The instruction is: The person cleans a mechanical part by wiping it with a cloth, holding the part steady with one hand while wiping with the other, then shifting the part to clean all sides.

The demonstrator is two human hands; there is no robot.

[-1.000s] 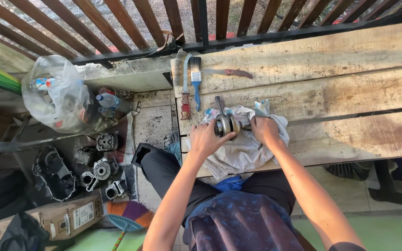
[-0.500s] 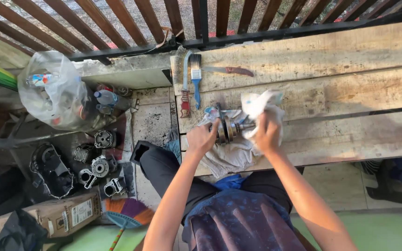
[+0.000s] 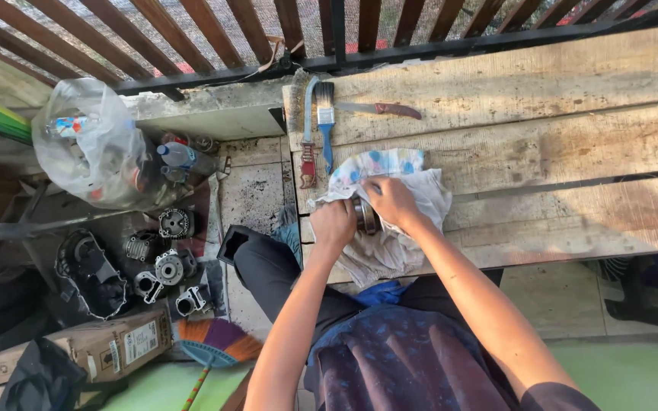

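One wooden tabletop [image 3: 573, 137] carries one pale rag [image 3: 390, 251] bunched around one round metal part [image 3: 365, 216]. Both hands' fingers are closed on them, left hand [image 3: 334, 224] steadying, right hand [image 3: 391, 200] pressing cloth; wiping looks underway, the part mostly covered. Beyond the fingers lie two brushes [image 3: 324, 122] and one knife [image 3: 382, 109].
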